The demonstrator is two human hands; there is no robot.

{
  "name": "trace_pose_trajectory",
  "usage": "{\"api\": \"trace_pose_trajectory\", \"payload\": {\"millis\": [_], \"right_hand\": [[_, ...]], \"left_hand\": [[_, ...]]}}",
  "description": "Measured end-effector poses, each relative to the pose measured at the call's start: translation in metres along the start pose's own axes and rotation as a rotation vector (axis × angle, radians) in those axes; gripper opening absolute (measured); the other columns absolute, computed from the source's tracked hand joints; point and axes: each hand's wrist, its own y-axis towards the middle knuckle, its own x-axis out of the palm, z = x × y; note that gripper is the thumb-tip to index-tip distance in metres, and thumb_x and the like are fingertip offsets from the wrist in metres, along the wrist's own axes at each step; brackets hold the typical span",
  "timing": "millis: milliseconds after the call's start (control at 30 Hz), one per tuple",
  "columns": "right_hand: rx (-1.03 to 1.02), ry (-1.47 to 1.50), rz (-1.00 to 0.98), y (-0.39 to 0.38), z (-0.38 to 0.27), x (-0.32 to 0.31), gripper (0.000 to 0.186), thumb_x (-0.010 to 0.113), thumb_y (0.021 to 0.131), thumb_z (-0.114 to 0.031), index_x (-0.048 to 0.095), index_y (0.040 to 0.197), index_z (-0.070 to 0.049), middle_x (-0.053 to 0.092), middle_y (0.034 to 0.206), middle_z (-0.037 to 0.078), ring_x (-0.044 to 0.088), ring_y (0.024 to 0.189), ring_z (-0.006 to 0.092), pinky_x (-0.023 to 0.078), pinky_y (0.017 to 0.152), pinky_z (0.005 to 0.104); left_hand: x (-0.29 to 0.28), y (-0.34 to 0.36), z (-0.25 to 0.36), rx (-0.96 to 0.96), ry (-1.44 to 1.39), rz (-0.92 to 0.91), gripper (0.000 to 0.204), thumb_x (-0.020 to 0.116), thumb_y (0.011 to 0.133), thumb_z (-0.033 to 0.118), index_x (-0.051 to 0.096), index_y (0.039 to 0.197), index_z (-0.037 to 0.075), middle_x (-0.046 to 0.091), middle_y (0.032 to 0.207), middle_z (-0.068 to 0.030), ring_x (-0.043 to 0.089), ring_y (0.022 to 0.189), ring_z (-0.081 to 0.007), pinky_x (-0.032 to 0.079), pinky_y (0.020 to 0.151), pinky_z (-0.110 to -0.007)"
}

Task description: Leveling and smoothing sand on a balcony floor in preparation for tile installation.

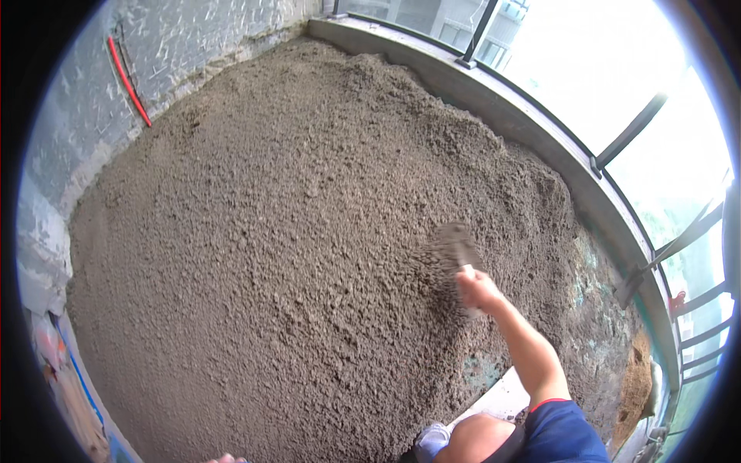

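Observation:
My right hand (478, 290) is stretched out over a wide bed of damp, grainy sand-cement mix (293, 231) that covers the floor. It grips the handle of a flat trowel (456, 245), whose mortar-smeared blade is blurred just above the mix. A blue short sleeve (567, 432) covers the upper arm. Only a sliver of my left hand (228, 459) shows at the lower edge, by the near rim of the mix, and its fingers are cut off by the frame.
A grey scratched wall (177, 46) with a red pipe (127, 81) bounds the left side. A concrete curb (532, 123) with a dark metal railing (629, 135) curves along the right. My bent knee (482, 440) and a light shoe (431, 441) are at the bottom.

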Motion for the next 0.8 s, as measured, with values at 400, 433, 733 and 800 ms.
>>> {"api": "trace_pose_trajectory", "payload": {"millis": [400, 433, 733, 800], "right_hand": [[-0.250, -0.795, 0.647, 0.150, -0.034, -0.022, 0.050, 0.062, 0.091, -0.035, 0.056, 0.120, 0.005, 0.065, 0.113, 0.030, 0.063, 0.111, 0.0425, 0.049, 0.097, 0.0495], [-0.299, -0.790, 0.617, 0.158, -0.041, -0.010, 0.049, 0.062, 0.091, -0.036, 0.057, 0.118, 0.005, 0.066, 0.111, 0.030, 0.063, 0.109, 0.0431, 0.049, 0.096, 0.0498], [-0.724, -0.917, 0.093, 0.106, -0.047, 0.167, 0.039, 0.063, 0.091, -0.034, 0.057, 0.104, 0.002, 0.069, 0.092, 0.026, 0.069, 0.086, 0.0437, 0.056, 0.076, 0.0495], [-0.974, -1.490, -0.087, 0.059, -0.023, 0.212, 0.024, 0.062, 0.089, -0.025, 0.059, 0.097, -0.003, 0.067, 0.080, 0.017, 0.069, 0.073, 0.0349, 0.058, 0.069, 0.0427]], "left_hand": [[-0.046, -0.046, -0.032, -0.202, 0.251, 0.266, 0.084, 0.077, 0.071, 0.013, 0.034, 0.142, -0.001, 0.048, 0.135, -0.0192, 0.050, 0.123, -0.0316, 0.041, 0.107, -0.043], [-0.046, -0.051, -0.029, -0.207, 0.245, 0.312, 0.084, 0.077, 0.071, 0.014, 0.035, 0.141, -0.002, 0.049, 0.134, -0.0194, 0.050, 0.122, -0.0317, 0.041, 0.107, -0.043], [-0.057, -0.094, -0.017, -0.157, 0.313, 0.493, 0.082, 0.082, 0.070, 0.017, 0.039, 0.138, -0.001, 0.051, 0.130, -0.0186, 0.053, 0.118, -0.0304, 0.044, 0.101, -0.043], [-0.062, -0.107, -0.016, -0.168, 0.385, 0.491, 0.081, 0.082, 0.072, 0.016, 0.038, 0.138, -0.001, 0.052, 0.128, -0.0181, 0.054, 0.116, -0.0293, 0.044, 0.101, -0.042]]}}
